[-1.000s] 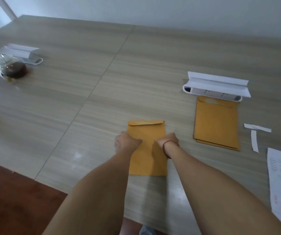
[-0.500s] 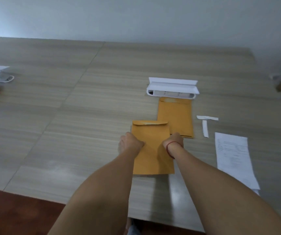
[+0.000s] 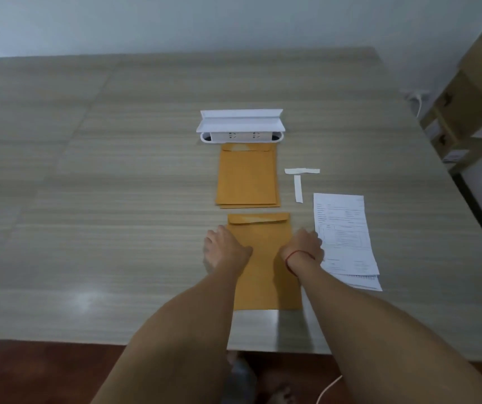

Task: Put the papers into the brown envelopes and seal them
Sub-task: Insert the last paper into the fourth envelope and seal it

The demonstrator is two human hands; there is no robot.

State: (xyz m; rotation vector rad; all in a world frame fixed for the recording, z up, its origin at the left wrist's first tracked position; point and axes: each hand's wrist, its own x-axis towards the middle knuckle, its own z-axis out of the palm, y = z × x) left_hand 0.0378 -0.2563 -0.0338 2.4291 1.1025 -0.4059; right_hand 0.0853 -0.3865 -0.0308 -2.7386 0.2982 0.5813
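Note:
A brown envelope [image 3: 263, 258] lies flat on the wooden table [image 3: 117, 228] near its front edge, flap folded down at the far end. My left hand [image 3: 225, 249] grips its left edge and my right hand [image 3: 303, 246], a red string on the wrist, grips its right edge. A stack of brown envelopes [image 3: 247, 176] lies just beyond it. Printed white papers [image 3: 344, 234] sit in a small pile directly to the right, touching my right hand.
Two white peel-off strips [image 3: 302, 171] [image 3: 298, 188] lie right of the stack. A white power socket box [image 3: 241, 126] with its lid raised sits behind the stack. Cardboard boxes on a rack [image 3: 478, 91] stand off the table's right edge. A white cable [image 3: 330, 389] runs on the floor.
Both hands have brought the envelope rightward, from left of the stack to just in front of it, beside the papers. The view has swung right.

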